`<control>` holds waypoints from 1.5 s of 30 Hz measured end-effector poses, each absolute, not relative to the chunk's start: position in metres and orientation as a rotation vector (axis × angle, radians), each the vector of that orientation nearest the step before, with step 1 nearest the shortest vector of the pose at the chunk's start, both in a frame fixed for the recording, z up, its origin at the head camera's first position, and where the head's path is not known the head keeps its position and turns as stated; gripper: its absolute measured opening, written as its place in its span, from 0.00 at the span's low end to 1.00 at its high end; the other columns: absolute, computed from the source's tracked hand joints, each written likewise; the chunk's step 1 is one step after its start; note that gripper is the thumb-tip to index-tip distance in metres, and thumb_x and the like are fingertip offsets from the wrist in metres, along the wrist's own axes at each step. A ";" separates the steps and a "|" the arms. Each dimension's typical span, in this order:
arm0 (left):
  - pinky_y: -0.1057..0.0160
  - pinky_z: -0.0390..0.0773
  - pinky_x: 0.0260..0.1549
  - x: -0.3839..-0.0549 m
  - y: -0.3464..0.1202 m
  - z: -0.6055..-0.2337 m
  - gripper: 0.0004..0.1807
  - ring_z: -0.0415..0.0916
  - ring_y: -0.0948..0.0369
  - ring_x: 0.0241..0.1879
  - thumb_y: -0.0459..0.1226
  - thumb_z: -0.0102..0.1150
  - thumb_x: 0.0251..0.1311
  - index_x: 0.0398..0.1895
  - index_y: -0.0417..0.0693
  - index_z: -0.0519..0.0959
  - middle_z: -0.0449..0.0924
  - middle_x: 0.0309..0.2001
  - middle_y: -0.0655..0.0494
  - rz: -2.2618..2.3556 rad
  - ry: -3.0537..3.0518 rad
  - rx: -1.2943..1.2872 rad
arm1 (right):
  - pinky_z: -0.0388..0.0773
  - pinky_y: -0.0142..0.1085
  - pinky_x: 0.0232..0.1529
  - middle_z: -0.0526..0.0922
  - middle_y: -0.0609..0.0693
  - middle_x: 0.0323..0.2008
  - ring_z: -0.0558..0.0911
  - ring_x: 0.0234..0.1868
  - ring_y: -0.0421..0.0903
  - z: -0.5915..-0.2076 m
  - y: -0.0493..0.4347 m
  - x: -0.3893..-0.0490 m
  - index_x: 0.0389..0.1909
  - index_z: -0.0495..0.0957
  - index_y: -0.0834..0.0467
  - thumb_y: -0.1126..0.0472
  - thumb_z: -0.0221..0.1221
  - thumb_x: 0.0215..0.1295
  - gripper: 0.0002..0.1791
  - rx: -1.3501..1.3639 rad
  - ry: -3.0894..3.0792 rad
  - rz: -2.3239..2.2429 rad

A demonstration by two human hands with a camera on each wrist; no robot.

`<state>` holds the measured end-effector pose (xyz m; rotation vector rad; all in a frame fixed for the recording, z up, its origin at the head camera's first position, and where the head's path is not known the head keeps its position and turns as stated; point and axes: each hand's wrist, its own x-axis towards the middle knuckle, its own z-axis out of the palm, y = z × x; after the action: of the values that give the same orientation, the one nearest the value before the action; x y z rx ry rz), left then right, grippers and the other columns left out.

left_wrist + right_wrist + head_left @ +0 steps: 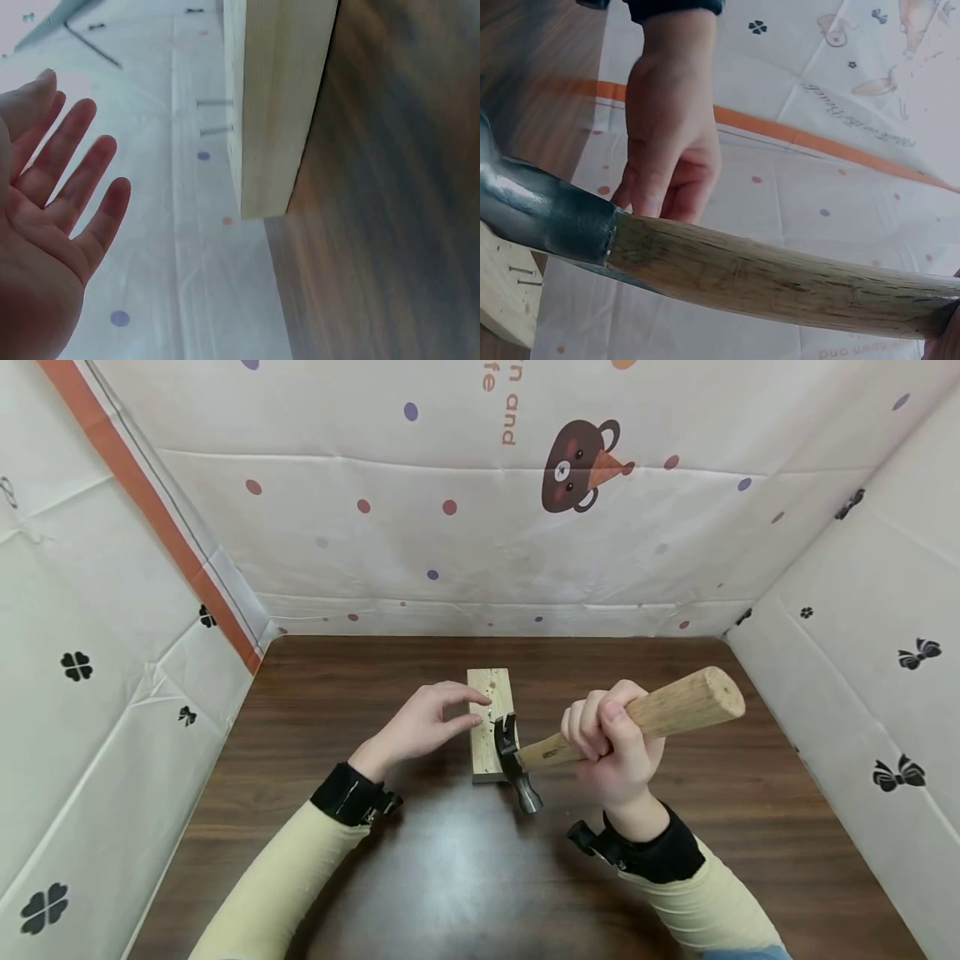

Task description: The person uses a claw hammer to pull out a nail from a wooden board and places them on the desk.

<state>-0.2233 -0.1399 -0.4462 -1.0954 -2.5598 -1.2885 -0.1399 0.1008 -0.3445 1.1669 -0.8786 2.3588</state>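
My right hand (618, 743) grips the wooden handle of a claw hammer (686, 706), whose dark metal head is over the right side of a pale wooden block (488, 680). The claw points away and the striking face toward me. Two nails (216, 131) stand out of the block's top face in the left wrist view. My left hand (420, 722) hovers at the block's left side, fingers apart and holding nothing. In the right wrist view the hammer handle (780, 281) crosses the frame, and the block (502, 300) with its nails shows at lower left.
A dark brown wood-grain table (337, 668) carries the block near its middle. White printed sheets stand at the back (360, 552) and on both sides of the table. Each wrist wears a black strap with a small camera.
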 end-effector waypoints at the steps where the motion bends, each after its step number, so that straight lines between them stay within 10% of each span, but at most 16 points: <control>1: 0.55 0.77 0.63 -0.219 -0.139 -0.447 0.13 0.82 0.59 0.60 0.36 0.71 0.71 0.56 0.46 0.88 0.88 0.54 0.58 -1.281 -2.535 -1.112 | 0.54 0.32 0.13 0.55 0.48 0.13 0.56 0.11 0.39 -0.344 0.101 -0.139 0.24 0.58 0.63 0.72 0.50 0.75 0.18 1.175 -0.880 2.367; 21: 0.60 0.83 0.48 -0.206 -0.127 -0.469 0.06 0.84 0.63 0.45 0.29 0.75 0.63 0.38 0.48 0.90 0.90 0.40 0.61 -1.243 -2.417 -1.133 | 0.54 0.33 0.12 0.56 0.47 0.14 0.57 0.12 0.40 -0.341 0.098 -0.133 0.25 0.59 0.62 0.72 0.48 0.76 0.16 1.245 -0.887 2.417; 45: 0.50 0.85 0.47 -0.195 -0.115 -0.450 0.07 0.85 0.66 0.44 0.28 0.75 0.63 0.38 0.51 0.91 0.89 0.40 0.64 -1.423 -2.338 -1.060 | 0.56 0.33 0.12 0.56 0.48 0.13 0.56 0.11 0.41 -0.347 0.100 -0.129 0.27 0.61 0.64 0.73 0.47 0.76 0.14 1.263 -0.986 2.373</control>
<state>-0.1951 -0.1152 -0.4499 -1.0602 -2.3376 -1.4229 -0.1290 0.0998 -0.3468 1.2625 -0.9858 2.3725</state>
